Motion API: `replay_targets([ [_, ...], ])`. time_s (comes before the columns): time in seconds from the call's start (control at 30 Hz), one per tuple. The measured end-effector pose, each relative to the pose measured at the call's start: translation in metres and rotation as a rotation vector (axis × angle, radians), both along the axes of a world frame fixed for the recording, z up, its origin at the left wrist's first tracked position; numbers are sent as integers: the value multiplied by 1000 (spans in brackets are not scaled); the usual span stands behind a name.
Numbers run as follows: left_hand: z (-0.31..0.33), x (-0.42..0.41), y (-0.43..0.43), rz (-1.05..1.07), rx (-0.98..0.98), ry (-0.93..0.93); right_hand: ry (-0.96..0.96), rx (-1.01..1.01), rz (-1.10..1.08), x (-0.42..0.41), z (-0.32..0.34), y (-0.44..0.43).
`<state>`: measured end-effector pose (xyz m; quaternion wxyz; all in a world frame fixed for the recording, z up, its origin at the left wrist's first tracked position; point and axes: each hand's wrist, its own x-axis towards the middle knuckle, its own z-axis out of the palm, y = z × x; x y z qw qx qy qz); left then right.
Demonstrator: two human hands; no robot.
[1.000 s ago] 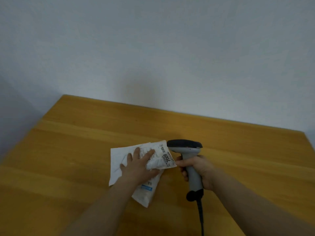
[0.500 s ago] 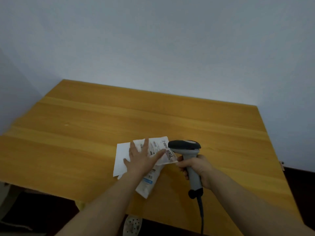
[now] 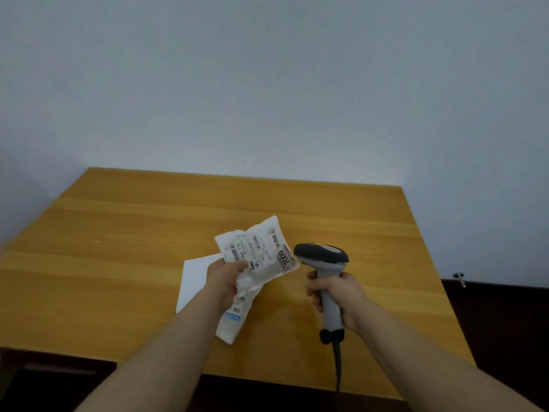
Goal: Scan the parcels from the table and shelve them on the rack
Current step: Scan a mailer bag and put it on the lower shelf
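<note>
A crumpled white plastic parcel (image 3: 259, 257) with a printed shipping label is lifted off the wooden table (image 3: 118, 263). My left hand (image 3: 225, 281) grips it at its middle, label side up. A grey and black barcode scanner (image 3: 322, 257) stands just to the right of the parcel, its head turned toward the label. My right hand (image 3: 334, 292) grips the scanner's handle, and its cable (image 3: 337, 367) hangs down over the table's front edge. A flat white sheet or envelope (image 3: 194, 278) lies on the table under my left hand.
A plain pale wall rises behind the table. The table's front edge runs along the bottom, with dark floor below it. A dark surface and a small metal fitting (image 3: 460, 279) sit to the right of the table. No rack is in view.
My left hand went from pressing flat on the parcel to gripping it and lifting it off the table. The scanner moved slightly right. The camera view pulled back.
</note>
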<state>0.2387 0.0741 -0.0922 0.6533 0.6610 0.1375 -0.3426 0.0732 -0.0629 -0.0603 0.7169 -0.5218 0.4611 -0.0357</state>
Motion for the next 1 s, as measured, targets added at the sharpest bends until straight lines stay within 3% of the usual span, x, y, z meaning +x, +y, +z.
replay_targets([
  [0.17,39,-5,31,-91,-188,75,-137,-89,-165,13,36,3],
  [0.43,91,-4,69,-203,-267,34,-206,-195,3,38,75,36],
  [0.6,116,-3,103,-284,-332,-41,-291,-171,-146,55,91,60],
  [0.73,127,-6,104,-26,-391,-76,-346,-97,-168,68,102,85],
  [0.9,158,8,109,214,-603,-51,-406,-95,-28,71,121,100],
  [1.0,172,19,122,297,-505,-194,-410,-206,93,63,130,103],
])
